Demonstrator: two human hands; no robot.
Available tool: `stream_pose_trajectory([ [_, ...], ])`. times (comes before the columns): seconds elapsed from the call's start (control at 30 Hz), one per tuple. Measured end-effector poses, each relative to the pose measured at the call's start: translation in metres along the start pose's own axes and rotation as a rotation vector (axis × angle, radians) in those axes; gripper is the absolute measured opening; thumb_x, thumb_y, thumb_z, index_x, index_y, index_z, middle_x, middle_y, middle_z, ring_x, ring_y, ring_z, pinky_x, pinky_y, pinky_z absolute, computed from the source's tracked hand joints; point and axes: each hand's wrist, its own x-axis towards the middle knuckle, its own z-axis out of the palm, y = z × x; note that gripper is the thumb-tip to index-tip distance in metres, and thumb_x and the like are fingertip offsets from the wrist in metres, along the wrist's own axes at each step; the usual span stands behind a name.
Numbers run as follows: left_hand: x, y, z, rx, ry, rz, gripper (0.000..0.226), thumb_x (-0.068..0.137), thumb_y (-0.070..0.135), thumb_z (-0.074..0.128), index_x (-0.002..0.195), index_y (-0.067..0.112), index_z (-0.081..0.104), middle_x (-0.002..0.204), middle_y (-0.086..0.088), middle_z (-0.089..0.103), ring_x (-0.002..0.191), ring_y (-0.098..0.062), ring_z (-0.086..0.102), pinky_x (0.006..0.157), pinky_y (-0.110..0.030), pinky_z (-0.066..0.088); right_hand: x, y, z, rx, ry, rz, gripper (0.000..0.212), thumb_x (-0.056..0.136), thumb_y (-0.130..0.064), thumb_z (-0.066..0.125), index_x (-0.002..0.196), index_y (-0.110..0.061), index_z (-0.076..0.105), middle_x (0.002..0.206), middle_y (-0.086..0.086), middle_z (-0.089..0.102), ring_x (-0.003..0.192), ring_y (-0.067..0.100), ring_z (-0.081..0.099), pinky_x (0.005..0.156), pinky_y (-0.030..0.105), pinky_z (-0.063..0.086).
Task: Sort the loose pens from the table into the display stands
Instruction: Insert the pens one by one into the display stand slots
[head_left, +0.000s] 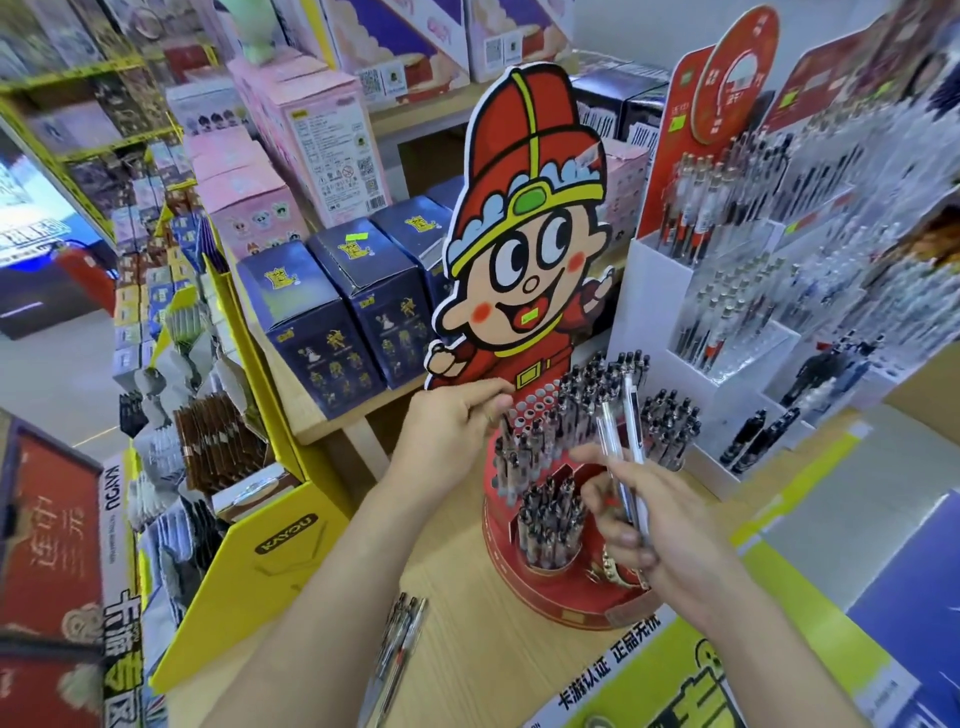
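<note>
Shop: wooden table (483, 613), boxes (332, 312) shelved behind. Right hand (662, 525) grips pens (621, 447) over red stand (561, 595). Left hand (449, 434) touches stand; grip indeterminate. Loose pens (397, 644) lie on table.

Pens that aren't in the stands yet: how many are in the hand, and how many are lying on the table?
Held pens in the right hand: 2 in view
Loose pens on the table: 3, though blurred
Total: 5

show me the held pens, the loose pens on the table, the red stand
held pens (635, 431): head view, clear barrels
loose pens (397, 644): head view, middle of barrels
red stand (540, 597): head view, front base rim
</note>
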Motion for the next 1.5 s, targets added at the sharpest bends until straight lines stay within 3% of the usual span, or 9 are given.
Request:
stream_pose_trajectory([
  [0.2,0.003,0.005,0.003,0.179,-0.101,0.058,0.020,0.092,0.025,0.063,0.110,0.020,0.072,0.102,0.010,0.070,0.097,-0.003,0.061,0.089,-0.025,0.050,0.002,-0.001,0.002,-0.024,-0.029,0.007,0.027,0.099,-0.022,0.048,0.111,-0.011,0.069,0.073,0.007,0.051,0.048,0.010,0.029,0.035,0.018,0.019],
  [0.47,0.003,-0.002,0.014,0.166,-0.229,-0.064,0.027,0.095,0.024,0.058,0.119,0.017,0.068,0.118,0.005,0.068,0.114,-0.007,0.058,0.099,-0.022,0.043,0.004,0.001,0.001,0.060,-0.075,0.015,0.032,0.085,-0.021,0.057,0.110,-0.007,0.072,0.076,0.006,0.050,0.053,0.011,0.034,0.039,0.019,0.020],
  [0.63,0.001,-0.003,0.014,0.212,-0.269,-0.102,0.026,0.097,0.022,0.053,0.119,0.020,0.068,0.118,0.006,0.068,0.112,-0.010,0.058,0.098,-0.026,0.045,0.002,0.004,0.004,0.185,-0.150,0.056,0.032,0.086,-0.013,0.057,0.113,-0.003,0.071,0.077,0.006,0.051,0.061,0.013,0.045,0.043,0.018,0.033],
  [0.83,0.001,-0.007,0.016,-0.065,-0.241,-0.299,0.021,0.093,0.022,0.059,0.109,0.023,0.072,0.109,0.007,0.070,0.105,-0.009,0.061,0.096,-0.032,0.048,-0.003,0.003,0.014,0.041,-0.241,0.091,0.033,0.093,-0.035,0.051,0.119,-0.024,0.068,0.066,0.004,0.046,0.047,0.010,0.032,0.042,0.019,0.019],
  [0.97,-0.001,-0.002,0.013,-0.117,-0.297,-0.296,0.025,0.095,0.023,0.058,0.118,0.024,0.068,0.115,0.008,0.067,0.109,-0.007,0.060,0.098,-0.030,0.047,0.000,0.004,0.015,0.159,-0.225,0.151,0.035,0.095,-0.030,0.051,0.118,-0.010,0.068,0.065,0.004,0.043,0.046,0.007,0.029,0.038,0.016,0.016],
  [1.1,-0.013,0.017,-0.001,-0.241,-0.023,-0.191,0.026,0.097,0.021,0.054,0.120,0.025,0.065,0.115,0.014,0.066,0.105,0.002,0.058,0.093,-0.024,0.046,0.000,0.003,0.013,0.208,-0.276,0.158,0.036,0.090,-0.025,0.055,0.116,-0.003,0.067,0.066,0.004,0.042,0.046,0.006,0.028,0.038,0.017,0.015],
  [1.3,-0.027,0.052,-0.012,-0.504,-0.259,-0.211,0.024,0.096,0.019,0.056,0.118,0.017,0.065,0.095,-0.001,0.075,0.084,-0.014,0.068,0.078,-0.033,0.055,-0.004,0.003,0.016,0.198,-0.372,0.187,0.036,0.092,-0.025,0.053,0.114,0.000,0.065,0.066,0.005,0.041,0.045,0.006,0.025,0.036,0.015,0.014],
  [1.37,-0.028,0.051,-0.011,-0.598,-0.236,-0.260,0.021,0.092,0.013,0.060,0.112,0.012,0.066,0.091,-0.009,0.075,0.082,-0.020,0.070,0.079,-0.039,0.056,-0.004,0.002,0.018,0.191,-0.382,0.187,0.034,0.094,-0.029,0.050,0.112,-0.006,0.067,0.066,0.005,0.041,0.045,0.006,0.023,0.036,0.016,0.014],
  [1.5,-0.031,0.045,-0.010,-0.688,-0.174,-0.288,0.017,0.092,0.005,0.057,0.106,0.004,0.067,0.093,-0.016,0.074,0.081,-0.025,0.071,0.070,-0.030,0.058,-0.004,-0.003,0.017,0.184,-0.401,0.208,0.046,0.099,-0.050,0.036,0.103,-0.022,0.071,0.067,0.005,0.042,0.046,0.008,0.014,0.038,0.017,0.009],
])
